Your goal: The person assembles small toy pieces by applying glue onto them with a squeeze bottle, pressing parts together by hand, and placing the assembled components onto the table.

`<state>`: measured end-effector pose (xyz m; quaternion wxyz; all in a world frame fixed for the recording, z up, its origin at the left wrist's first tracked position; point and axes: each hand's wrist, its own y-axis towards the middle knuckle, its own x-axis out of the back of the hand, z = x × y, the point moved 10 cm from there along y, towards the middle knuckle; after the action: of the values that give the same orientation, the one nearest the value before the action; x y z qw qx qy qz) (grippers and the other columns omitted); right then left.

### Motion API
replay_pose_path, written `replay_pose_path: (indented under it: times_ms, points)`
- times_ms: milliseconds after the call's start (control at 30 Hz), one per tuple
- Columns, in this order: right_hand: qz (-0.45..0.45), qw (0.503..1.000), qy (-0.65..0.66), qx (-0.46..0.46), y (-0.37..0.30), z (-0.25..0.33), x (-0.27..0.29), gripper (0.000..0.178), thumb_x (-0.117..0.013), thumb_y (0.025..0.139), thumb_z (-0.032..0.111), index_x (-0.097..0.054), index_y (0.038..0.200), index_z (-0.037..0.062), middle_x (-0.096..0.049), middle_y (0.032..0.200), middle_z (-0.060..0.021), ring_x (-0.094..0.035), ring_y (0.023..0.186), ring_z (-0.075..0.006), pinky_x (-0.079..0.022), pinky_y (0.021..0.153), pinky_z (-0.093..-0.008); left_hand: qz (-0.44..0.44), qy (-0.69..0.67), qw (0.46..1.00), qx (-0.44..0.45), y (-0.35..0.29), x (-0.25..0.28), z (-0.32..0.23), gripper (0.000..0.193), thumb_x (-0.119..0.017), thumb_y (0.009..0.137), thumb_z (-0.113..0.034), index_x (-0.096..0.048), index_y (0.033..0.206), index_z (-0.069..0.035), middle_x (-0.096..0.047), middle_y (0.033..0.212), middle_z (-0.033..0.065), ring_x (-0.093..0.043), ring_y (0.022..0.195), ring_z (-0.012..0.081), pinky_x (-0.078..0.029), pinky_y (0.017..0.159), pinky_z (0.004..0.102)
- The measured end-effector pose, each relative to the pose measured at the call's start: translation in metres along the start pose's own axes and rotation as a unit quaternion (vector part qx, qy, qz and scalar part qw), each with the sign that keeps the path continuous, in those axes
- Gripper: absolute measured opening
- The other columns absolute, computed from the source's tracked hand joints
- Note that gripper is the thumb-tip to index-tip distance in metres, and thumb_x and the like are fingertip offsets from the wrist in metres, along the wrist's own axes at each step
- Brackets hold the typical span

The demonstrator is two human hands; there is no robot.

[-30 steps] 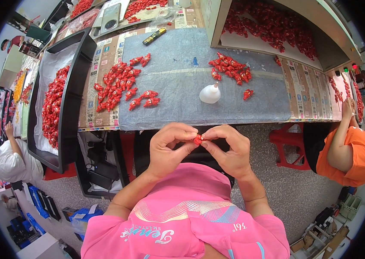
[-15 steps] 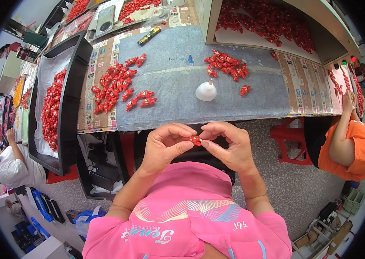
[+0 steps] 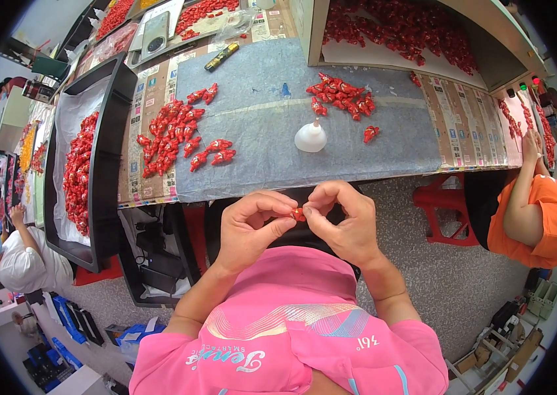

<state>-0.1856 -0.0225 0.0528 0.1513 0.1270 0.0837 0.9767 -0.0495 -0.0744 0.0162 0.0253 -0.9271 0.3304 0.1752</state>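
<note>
Between my two hands, just off the table's front edge, is a small red figurine point(image 3: 298, 214) with light markings. My left hand point(image 3: 252, 227) pinches it from the left between thumb and fingers. From the right, my right hand point(image 3: 344, 220) has thumb and forefinger pressed together on its other end. The fingers cover most of the piece. On the blue-grey mat beyond lie a loose pile of red figurines point(image 3: 172, 135) to the left and a smaller group point(image 3: 343, 97) to the right. A white squeeze bottle point(image 3: 310, 137) with a thin tip stands near the smaller group.
A black tray point(image 3: 110, 151) of red pieces juts over the table's left edge. At the back right stands an open box point(image 3: 397, 69) holding many more. A phone point(image 3: 156, 34) and a black-and-gold tube point(image 3: 222, 57) lie at the back. Co-workers sit on both sides; a red stool point(image 3: 446, 210) is at right.
My right thumb and forefinger have closed more tightly together, and that hand has shifted slightly left. The red figurine shows less between my fingers. The view has moved slightly.
</note>
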Motion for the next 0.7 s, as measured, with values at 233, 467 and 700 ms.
replay_pose_path:
  times_ms: [233, 467, 700]
  points:
    - [-0.049, 0.987, 0.144, -0.058, -0.004, -0.024, 0.001, 0.014, -0.067, 0.083, 0.004, -0.059, 0.093, 0.0009, -0.062, 0.076, -0.002, -0.056, 0.067, -0.0061, -0.046, 0.06, -0.0212, -0.014, -0.021, 1.0, 0.018, 0.0, -0.001, 0.002, 0.02, -0.067, 0.077, 0.011, -0.063, 0.095, 0.002, -0.062, 0.104, 0.0122, -0.061, 0.096, 0.0169, -0.052, 0.087, 0.0298]
    - [-0.034, 0.999, -0.027, 0.006, -0.003, -0.009, 0.017, 0.02, -0.07, 0.082, 0.009, -0.064, 0.099, 0.0017, -0.063, 0.083, -0.0063, -0.058, 0.07, -0.0096, -0.047, 0.062, -0.0228, -0.049, -0.121, 0.987, 0.097, 0.0, 0.008, 0.018, 0.021, -0.069, 0.075, 0.009, -0.061, 0.09, -0.003, -0.061, 0.102, 0.0104, -0.06, 0.094, 0.0167, -0.05, 0.086, 0.0298]
    - [0.047, 0.998, 0.035, 0.019, -0.006, -0.001, -0.002, 0.016, -0.07, 0.08, 0.004, -0.069, 0.096, 0.0018, -0.066, 0.087, -0.0093, -0.061, 0.07, -0.0127, -0.048, 0.058, -0.0231, -0.035, -0.135, 0.984, 0.108, -0.002, 0.006, 0.023, 0.02, -0.069, 0.075, 0.008, -0.063, 0.09, -0.002, -0.061, 0.102, 0.0115, -0.061, 0.091, 0.0172, -0.051, 0.085, 0.0301]
